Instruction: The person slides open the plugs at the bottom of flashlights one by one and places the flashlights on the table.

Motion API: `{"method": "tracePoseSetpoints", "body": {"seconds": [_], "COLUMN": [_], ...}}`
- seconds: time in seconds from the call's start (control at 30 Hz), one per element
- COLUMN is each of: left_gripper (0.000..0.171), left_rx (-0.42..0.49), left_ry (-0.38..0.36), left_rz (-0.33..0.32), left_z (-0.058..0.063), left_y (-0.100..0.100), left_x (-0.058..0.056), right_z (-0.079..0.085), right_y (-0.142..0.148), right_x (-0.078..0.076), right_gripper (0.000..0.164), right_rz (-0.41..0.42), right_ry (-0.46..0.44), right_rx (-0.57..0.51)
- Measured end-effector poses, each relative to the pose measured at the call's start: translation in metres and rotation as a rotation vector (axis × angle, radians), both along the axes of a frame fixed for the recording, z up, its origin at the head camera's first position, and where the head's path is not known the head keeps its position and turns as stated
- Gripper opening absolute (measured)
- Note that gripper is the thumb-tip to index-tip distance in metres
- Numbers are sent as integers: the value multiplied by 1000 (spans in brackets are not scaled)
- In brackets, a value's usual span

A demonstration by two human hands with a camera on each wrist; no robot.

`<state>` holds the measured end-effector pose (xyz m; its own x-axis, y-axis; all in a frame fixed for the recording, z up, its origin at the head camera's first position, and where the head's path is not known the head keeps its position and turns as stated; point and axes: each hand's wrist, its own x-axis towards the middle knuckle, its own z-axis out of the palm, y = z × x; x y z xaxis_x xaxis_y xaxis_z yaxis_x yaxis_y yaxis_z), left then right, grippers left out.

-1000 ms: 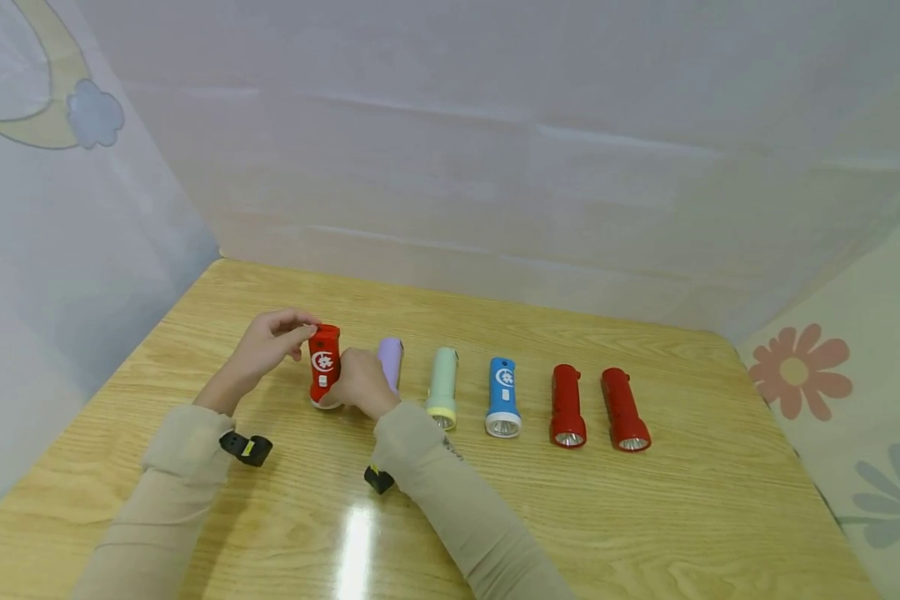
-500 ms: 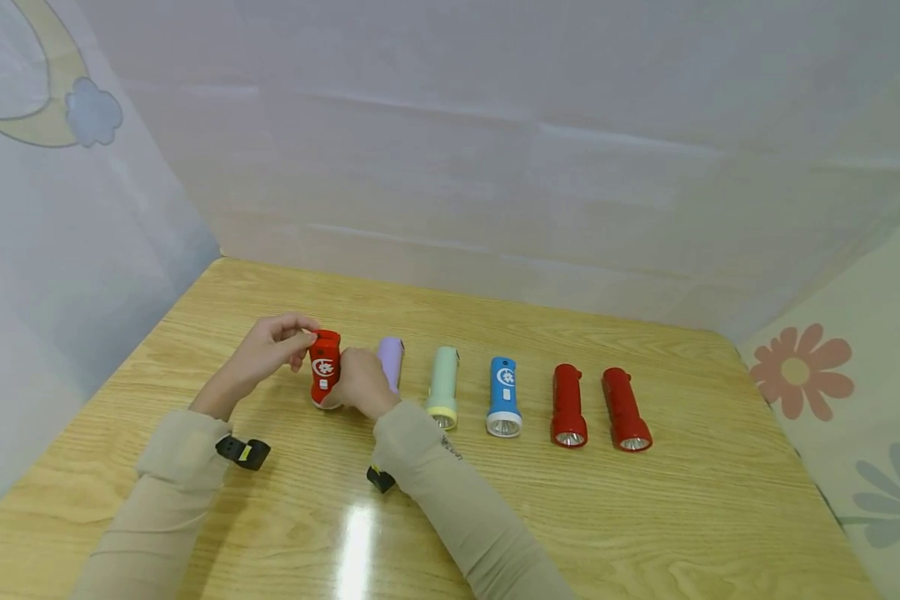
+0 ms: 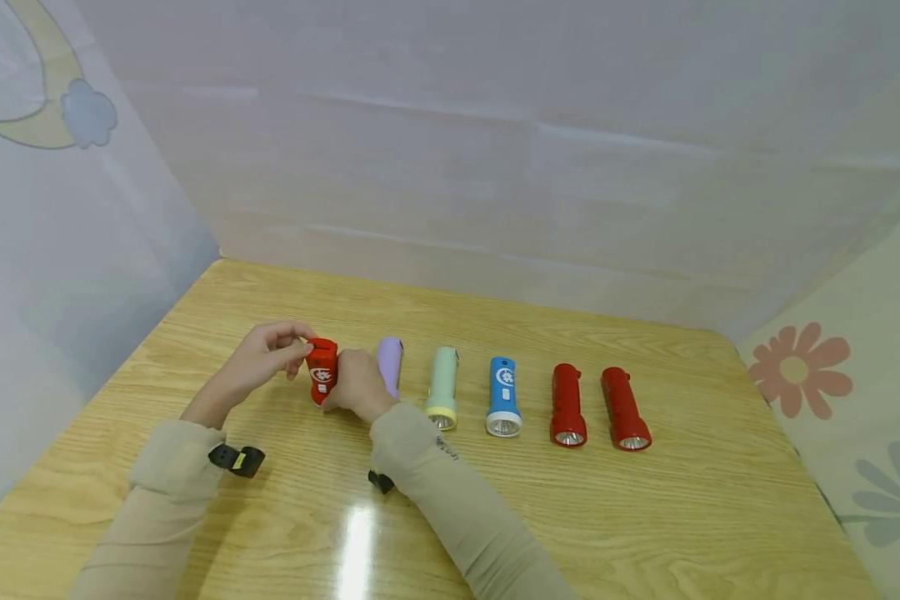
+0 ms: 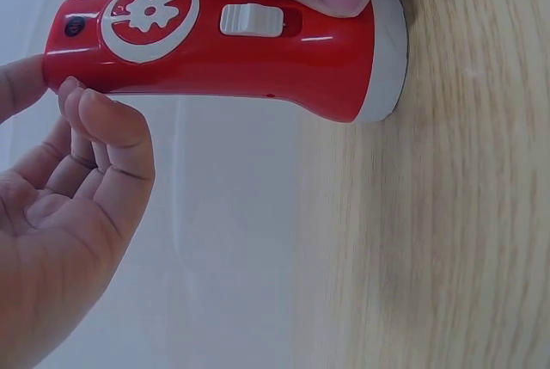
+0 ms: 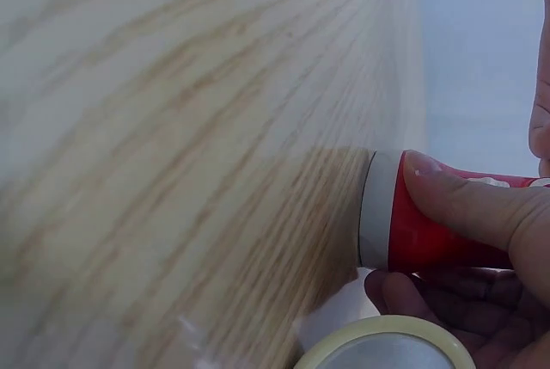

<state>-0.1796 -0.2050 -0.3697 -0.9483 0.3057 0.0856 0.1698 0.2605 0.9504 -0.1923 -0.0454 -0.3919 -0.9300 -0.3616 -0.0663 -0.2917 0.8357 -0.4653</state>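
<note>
A red flashlight [image 3: 321, 372] with a white moon-and-flower emblem and a white slide switch stands near upright, lens end down. Its white rim [image 4: 388, 58] is right at the wooden table in the left wrist view. My left hand [image 3: 272, 357] pinches the tail end at the top with thumb and finger. Low on the body, my right hand [image 3: 362, 383] grips it, the thumb [image 5: 451, 201] lying along the red side just above the rim. A purple flashlight [image 3: 390, 365] lies close beside the right hand, its lens end hidden behind that hand.
Rightward in a row lie a mint green flashlight [image 3: 443, 379] with a yellow rim, a blue flashlight [image 3: 503, 387] and two plain red ones. A pale yellow lens rim [image 5: 387, 326] shows under the right hand. A pale cloth backdrop [image 3: 495, 167] hangs behind the table [image 3: 645, 525].
The flashlight's top end has tipped toward me, so the body looks shorter and more upright. My left hand has come slightly down and left with it; the right hand stays nearly in place.
</note>
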Motion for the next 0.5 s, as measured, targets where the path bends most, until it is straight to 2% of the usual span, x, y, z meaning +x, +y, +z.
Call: {"method": "tracePoseSetpoints", "body": {"seconds": [0.33,0.5], "left_gripper": [21,20], "left_rx": [-13,5], "left_ry": [-30,-19], "left_rz": [36,52], "left_z": [3,3], "left_y": [2,2], "left_x": [2,3], "right_z": [-2,-3], "right_y": [-3,-5], "right_x": [-1,0], "right_gripper": [44,45], "right_rz": [-3,2], "right_ry": [-14,-6], "right_rx": [-18,-11]}}
